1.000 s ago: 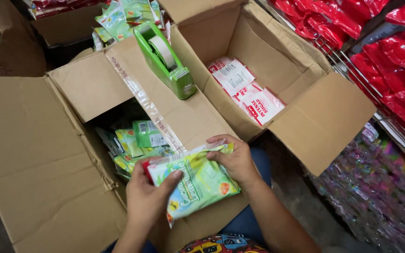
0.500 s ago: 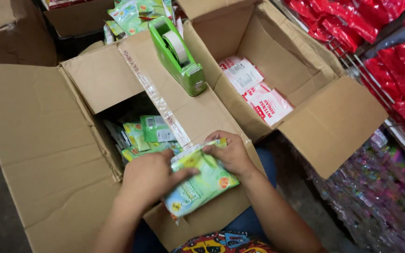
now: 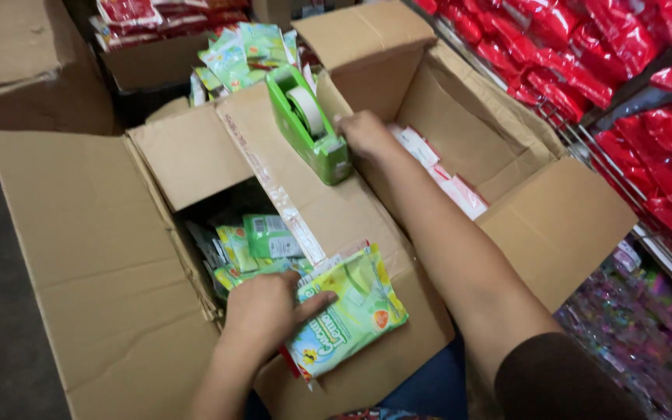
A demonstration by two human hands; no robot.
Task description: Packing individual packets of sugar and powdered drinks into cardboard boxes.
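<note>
My left hand point(image 3: 270, 315) holds a bundle of green and yellow snack packets point(image 3: 351, 311) against the inner flap of an open cardboard box point(image 3: 95, 233). Its thumb lies over the bundle's top face. My right hand point(image 3: 363, 132) is stretched forward and touches the near end of a green tape dispenser point(image 3: 309, 124), which lies on the taped flap between two boxes. Its fingers curl at the dispenser's edge, and whether they grip it does not show.
More green packets point(image 3: 254, 237) lie inside the left box. The right open box point(image 3: 554, 225) holds white and red packets point(image 3: 453, 187). Red bags point(image 3: 585, 39) fill a wire rack on the right. Boxes with green and red packets stand behind.
My right hand has let go of the packet bundle and moved forward to the tape dispenser. My left hand alone now holds the bundle, lower on the flap.
</note>
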